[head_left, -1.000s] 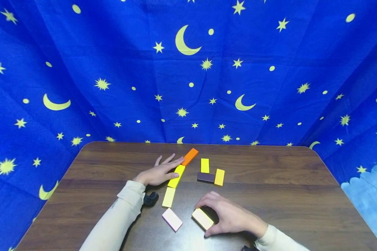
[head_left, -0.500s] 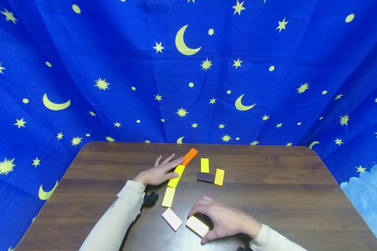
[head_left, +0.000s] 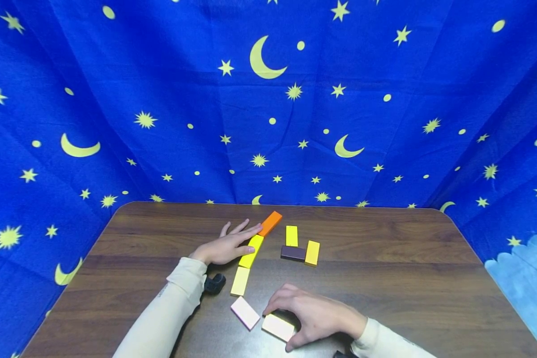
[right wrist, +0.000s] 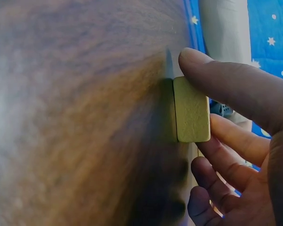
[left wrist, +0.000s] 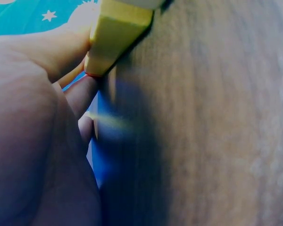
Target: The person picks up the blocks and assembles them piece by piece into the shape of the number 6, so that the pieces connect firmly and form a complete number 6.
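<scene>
My left hand (head_left: pixel 223 248) lies with straight fingers along a row of flat blocks in the head view. Its fingertips touch the orange block (head_left: pixel 270 223) and its thumb rests on the yellow block (head_left: pixel 252 251). A pale yellow block (head_left: pixel 240 281) continues that row toward me. Thumb and fingers of my right hand (head_left: pixel 315 311) grip a cream block (head_left: pixel 278 326) at its two ends, low over the table; the right wrist view shows the end face of this block (right wrist: pixel 192 110). Just left of it lies a pale pink block (head_left: pixel 245 313), set at an angle.
Beyond my right hand, a dark brown block (head_left: pixel 293 253) lies between a small yellow block (head_left: pixel 291 235) and an amber block (head_left: pixel 312 253). A blue cloth (head_left: pixel 268 109) with stars and moons hangs behind the wooden table (head_left: pixel 398 268).
My right hand has slid left and slightly toward me with the cream block, turning it a little and bringing it close to the pink block. The left hand stays in place.
</scene>
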Demonstrator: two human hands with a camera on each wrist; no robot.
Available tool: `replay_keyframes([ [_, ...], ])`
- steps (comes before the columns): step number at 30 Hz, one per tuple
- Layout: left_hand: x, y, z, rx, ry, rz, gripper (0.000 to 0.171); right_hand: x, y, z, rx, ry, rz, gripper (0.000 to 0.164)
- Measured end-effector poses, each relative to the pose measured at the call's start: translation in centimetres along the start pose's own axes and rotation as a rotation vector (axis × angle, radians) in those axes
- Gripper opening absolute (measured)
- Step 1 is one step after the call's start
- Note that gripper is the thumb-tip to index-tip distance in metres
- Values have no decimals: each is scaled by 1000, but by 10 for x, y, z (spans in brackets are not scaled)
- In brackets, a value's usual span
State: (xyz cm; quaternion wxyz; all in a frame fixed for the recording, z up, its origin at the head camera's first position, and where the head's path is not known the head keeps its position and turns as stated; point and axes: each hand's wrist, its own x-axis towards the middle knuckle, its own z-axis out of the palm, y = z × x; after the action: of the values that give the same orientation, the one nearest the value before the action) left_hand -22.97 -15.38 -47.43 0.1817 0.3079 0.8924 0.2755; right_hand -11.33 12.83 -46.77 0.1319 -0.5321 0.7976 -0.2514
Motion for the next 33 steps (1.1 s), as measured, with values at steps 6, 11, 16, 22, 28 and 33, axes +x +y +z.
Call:
replay_keyframes([
  [6,2,0,1,4,-2,-14,65,1,1,0,-12,-3,-31,64],
  [11,0,1,0,4,-5,-19,65,0,3,0,-9,7,-64,66],
  [16,0,1,0,-3,1,-7,65,-3,3,-2,40,8,-38,64],
  [22,0,1,0,-4,-1,-15,65,-5,4,-3,43,13,-17,58],
  [28,-1,1,0,-2,-1,-10,65,-4,4,-2,37,15,-36,56],
  [33,-1,0,0,-1,5,5,64,-2,6,-3,29,22,-77,58],
])
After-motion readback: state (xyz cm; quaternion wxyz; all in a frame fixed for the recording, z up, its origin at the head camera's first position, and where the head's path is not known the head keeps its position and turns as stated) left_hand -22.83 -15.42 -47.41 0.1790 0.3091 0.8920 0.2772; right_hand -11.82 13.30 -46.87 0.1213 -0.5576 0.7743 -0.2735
